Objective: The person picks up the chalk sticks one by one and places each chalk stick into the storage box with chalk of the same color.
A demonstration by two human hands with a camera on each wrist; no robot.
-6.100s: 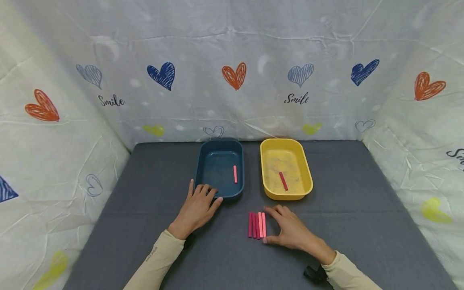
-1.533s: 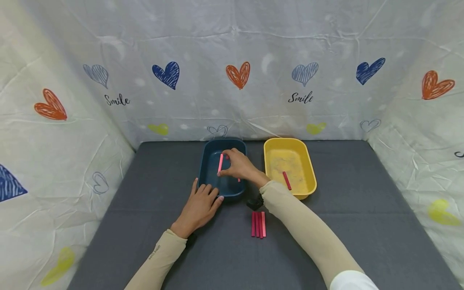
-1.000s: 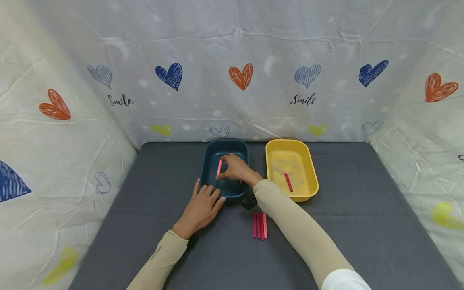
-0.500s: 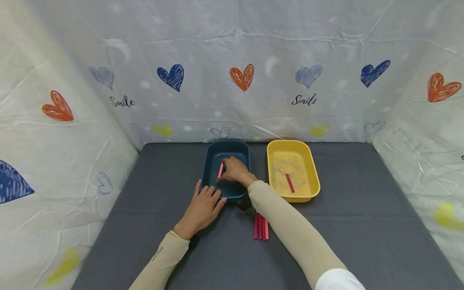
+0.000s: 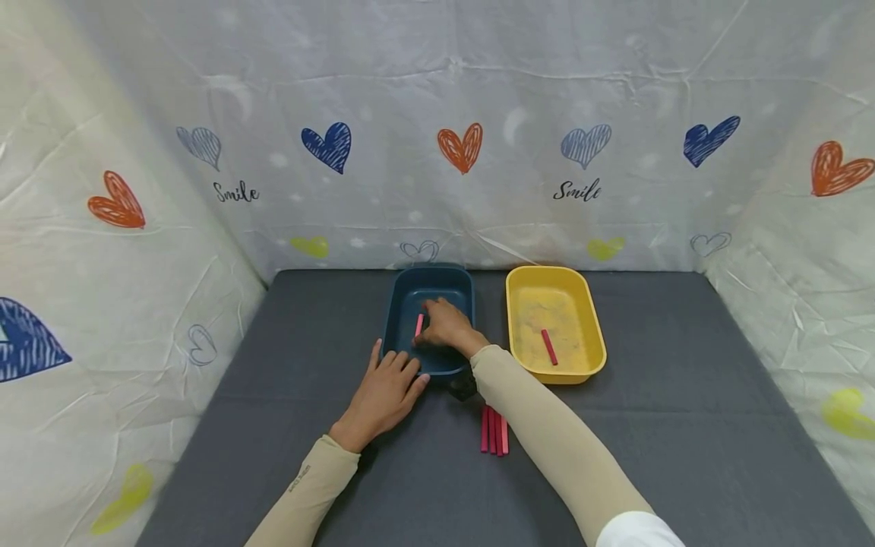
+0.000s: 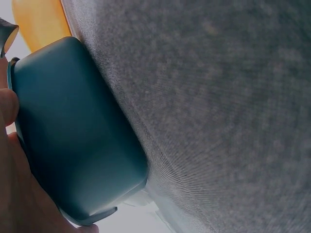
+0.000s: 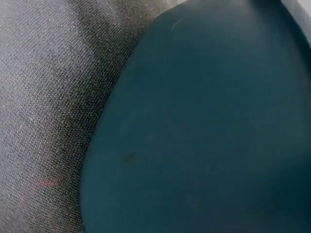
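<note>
The right hand (image 5: 447,325) appears to be laying a stick (image 5: 419,328) in the blue tray (image 5: 437,282) mid-frame; whether finger and thumb pinch it, I cannot tell. Next calls for lifting away cleanly. The stick looks bright pink, slim and straight; the left hand (image 5: 383,391) rests, fingers spread, on the tray's lower-left rim.

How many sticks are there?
6 thin pink or red sticks: 4 on grey cloth, 1 in the yellow rectangular tray, 1 in the dark blue tray by the right hand, which may hide more.

Beige sleeves (image 5: 547,433), dark lettering (image 5: 299,479); white fabric (image 5: 636,529); black wristpiece (image 5: 462,386).
</note>
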